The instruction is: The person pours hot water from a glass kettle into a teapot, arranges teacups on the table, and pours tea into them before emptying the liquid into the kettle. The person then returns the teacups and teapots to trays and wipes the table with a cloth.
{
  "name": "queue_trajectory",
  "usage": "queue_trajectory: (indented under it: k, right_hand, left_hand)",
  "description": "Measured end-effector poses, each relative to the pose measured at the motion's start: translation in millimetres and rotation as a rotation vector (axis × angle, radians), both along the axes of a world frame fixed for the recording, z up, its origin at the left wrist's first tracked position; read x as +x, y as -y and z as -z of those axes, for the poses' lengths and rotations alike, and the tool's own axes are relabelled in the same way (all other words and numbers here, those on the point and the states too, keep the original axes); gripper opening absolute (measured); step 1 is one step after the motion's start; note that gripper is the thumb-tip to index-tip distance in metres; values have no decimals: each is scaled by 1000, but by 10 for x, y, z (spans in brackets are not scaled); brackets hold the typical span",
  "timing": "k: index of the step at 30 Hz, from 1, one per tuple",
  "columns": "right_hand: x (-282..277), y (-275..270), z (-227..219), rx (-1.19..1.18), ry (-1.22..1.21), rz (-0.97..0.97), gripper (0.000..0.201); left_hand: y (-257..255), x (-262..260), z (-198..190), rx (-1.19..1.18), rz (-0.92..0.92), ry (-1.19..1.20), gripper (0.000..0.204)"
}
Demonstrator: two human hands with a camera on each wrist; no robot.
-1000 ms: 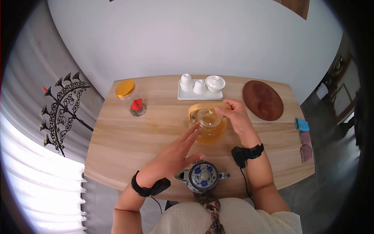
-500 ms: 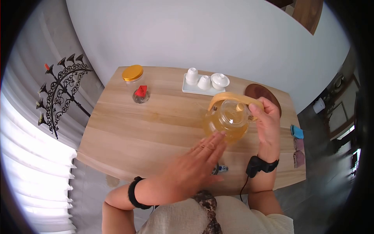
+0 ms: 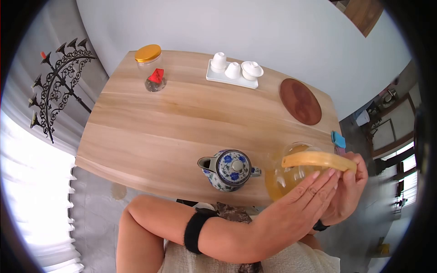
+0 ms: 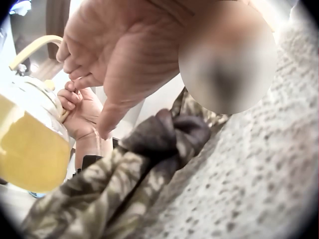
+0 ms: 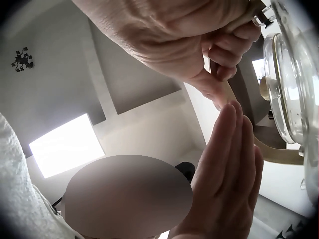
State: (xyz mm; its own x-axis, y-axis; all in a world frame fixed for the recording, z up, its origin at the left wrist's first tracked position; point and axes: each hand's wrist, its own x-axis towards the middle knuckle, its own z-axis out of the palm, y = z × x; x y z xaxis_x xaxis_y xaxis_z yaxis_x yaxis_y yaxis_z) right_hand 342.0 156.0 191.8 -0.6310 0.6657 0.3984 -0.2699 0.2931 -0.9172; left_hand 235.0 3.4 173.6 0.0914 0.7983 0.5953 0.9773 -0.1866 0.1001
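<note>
My right hand [image 3: 348,198] grips the pale wooden handle of a clear glass teapot [image 3: 278,179] at the table's right front. Yellow liquid fills much of the pot, which looks tilted in the head view. In the left wrist view, the same glass teapot [image 4: 35,144] shows right-hand fingers curled round the handle. My left hand [image 3: 291,214] reaches across my body, its fingers straight and together, tips right at the handle and the right hand. It covers part of the glass pot. A blue-and-white porcelain teapot [image 3: 234,168] stands lidded to the left, spout pointing left.
At the back, a white tray [image 3: 232,82] bears white cups and a lidded bowl. A gold-lidded jar [image 3: 148,54] with a red packet is back left. A round brown board [image 3: 300,101] lies back right. Folded cloths [image 3: 337,139] sit at the right edge.
The glass teapot has moved right and toward my body in the right hand. My left hand has followed it across, passing over the porcelain teapot, which now shows again.
</note>
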Motion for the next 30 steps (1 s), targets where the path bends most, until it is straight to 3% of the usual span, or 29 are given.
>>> queue_trajectory:
  k: [3,9,16,19,21,24,30]
  right_hand:
    - [69,133,-5,-29,-33,23,36]
    - [136,253,-5,0,-62,76,38]
    - [132,260,-44,43,-64,80,39]
    - [125,244,-57,58,-41,86,41]
    - [125,226,-48,47,-25,103,40]
    - [188,108,-19,141,2,83,37]
    - [282,42,38,78,19,178,33]
  left_hand:
    - [-134,259,138,119,-29,181,54]
    - [-54,299,110,43,-22,94,54]
    - [-81,327,137,137,-92,212,53]
    - [33,187,89,128,-3,152,54]
    - [153,-37,7,171,220,221,39]
    - [406,-405,42,101,274,165,39]
    - [375,-825,459,-184,-151,208,28]
